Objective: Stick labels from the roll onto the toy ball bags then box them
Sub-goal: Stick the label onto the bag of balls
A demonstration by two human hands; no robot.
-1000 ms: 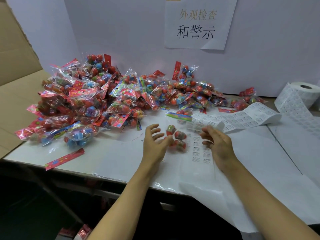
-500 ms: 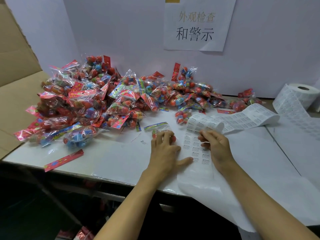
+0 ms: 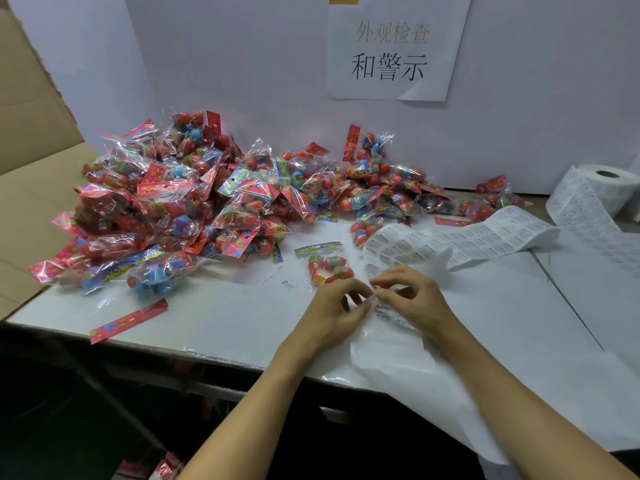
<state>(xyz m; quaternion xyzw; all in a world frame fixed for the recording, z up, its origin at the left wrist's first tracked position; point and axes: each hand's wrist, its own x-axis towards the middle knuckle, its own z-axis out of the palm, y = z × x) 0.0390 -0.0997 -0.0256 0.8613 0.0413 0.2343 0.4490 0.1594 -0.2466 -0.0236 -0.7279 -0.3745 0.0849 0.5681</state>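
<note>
One clear toy ball bag (image 3: 329, 268) with a blue header lies flat on the white table (image 3: 242, 317), just beyond my left hand (image 3: 337, 311). A large pile of similar bags (image 3: 194, 202) fills the table's back left. The label roll (image 3: 607, 183) stands at the far right. Its label strip (image 3: 485, 235) runs left, curls over and comes down under my hands. My left hand pinches the strip's left edge. My right hand (image 3: 407, 299) meets it there, thumb and forefinger pinching at a label on the strip.
An open cardboard box (image 3: 31, 188) stands at the left beside the table. A loose red header card (image 3: 129, 320) lies near the front edge. A paper sign (image 3: 391, 50) hangs on the white back wall. Used backing paper (image 3: 433, 382) hangs over the front edge.
My left hand set the bag down, pressed flat on it, then drew back to the strip's edge, uncovering the bag. My right hand stayed on the strip and now pinches at it.
</note>
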